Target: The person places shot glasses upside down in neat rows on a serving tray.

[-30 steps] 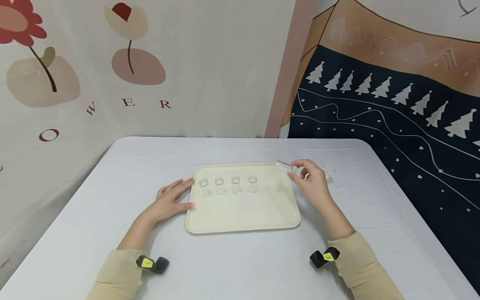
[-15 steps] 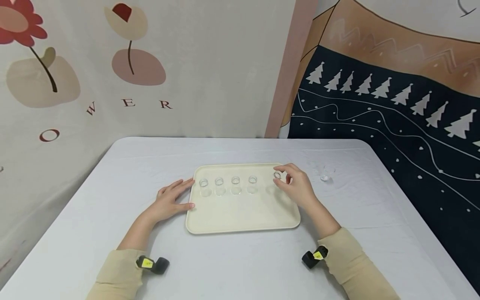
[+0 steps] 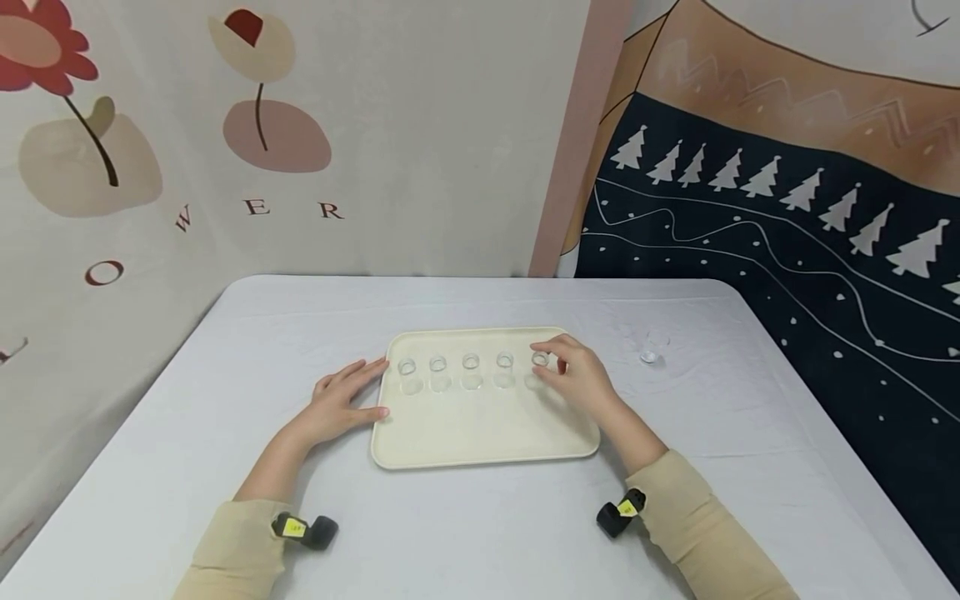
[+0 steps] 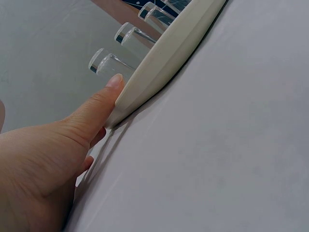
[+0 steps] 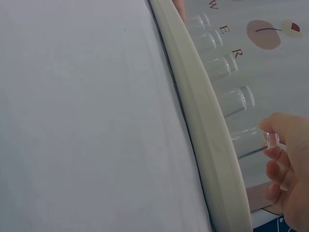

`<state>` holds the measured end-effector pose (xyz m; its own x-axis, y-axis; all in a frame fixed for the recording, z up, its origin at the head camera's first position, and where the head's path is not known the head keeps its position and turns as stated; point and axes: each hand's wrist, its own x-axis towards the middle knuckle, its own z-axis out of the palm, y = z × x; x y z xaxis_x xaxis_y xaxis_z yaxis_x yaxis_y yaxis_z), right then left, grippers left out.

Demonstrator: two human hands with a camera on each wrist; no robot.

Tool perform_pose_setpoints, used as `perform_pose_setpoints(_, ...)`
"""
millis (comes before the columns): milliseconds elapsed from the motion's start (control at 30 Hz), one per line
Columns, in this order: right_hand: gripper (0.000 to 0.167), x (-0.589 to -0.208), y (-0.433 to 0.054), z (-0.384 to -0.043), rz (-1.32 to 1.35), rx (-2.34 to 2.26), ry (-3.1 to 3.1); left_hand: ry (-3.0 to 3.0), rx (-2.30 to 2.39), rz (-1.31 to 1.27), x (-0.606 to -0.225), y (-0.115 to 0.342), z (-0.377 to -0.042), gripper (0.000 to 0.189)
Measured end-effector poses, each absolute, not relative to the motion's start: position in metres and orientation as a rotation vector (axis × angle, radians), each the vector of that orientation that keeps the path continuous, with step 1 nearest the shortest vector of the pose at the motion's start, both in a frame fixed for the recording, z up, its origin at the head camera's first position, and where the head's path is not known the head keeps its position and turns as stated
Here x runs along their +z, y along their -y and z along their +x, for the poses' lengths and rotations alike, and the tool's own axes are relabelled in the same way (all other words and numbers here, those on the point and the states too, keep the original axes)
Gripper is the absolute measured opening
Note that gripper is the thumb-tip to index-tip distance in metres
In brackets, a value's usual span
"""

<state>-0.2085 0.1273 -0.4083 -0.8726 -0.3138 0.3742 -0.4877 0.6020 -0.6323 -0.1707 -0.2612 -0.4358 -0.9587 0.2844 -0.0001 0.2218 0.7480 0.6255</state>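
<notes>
My right hand [image 3: 576,377] pinches a clear shot glass [image 3: 540,359] by its thick base, between thumb and fingers. This glass stands mouth-down on the cream tray [image 3: 480,437], at the right end of a row. In the right wrist view the thumb and fingers of the right hand [image 5: 294,164] meet at the base of the held glass [image 5: 248,140]. To its left stand several more upside-down shot glasses [image 3: 471,362]. My left hand [image 3: 337,406] rests at the tray's left edge, fingers extended. Its thumb [image 4: 99,104] lies against the rim in the left wrist view.
Another shot glass [image 3: 652,350] stands upright on the white tablecloth [image 3: 720,400], right of the tray. Behind the table hang a flower-patterned cloth [image 3: 420,167] and a dark tree-patterned cloth [image 3: 697,217].
My right hand has brought the shot glass left from beyond the tray's back right corner, turned it mouth-down, and set it beside the row. My left hand has stayed in place.
</notes>
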Motion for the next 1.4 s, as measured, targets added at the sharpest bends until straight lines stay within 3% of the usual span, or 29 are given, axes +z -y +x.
perform_pose_setpoints(600, 0.043, -0.407, -0.137, -0.204, 0.583, 1.103, 2.676, -2.857, 1.013, 0.437, -0.438, 0.263, -0.171, 0.085)
perform_pose_setpoints(1400, 0.041, -0.403, -0.229, -0.204, 0.234, 1.008, 2.482, -2.845, 1.001, 0.417, -0.438, 0.262, -0.173, 0.085)
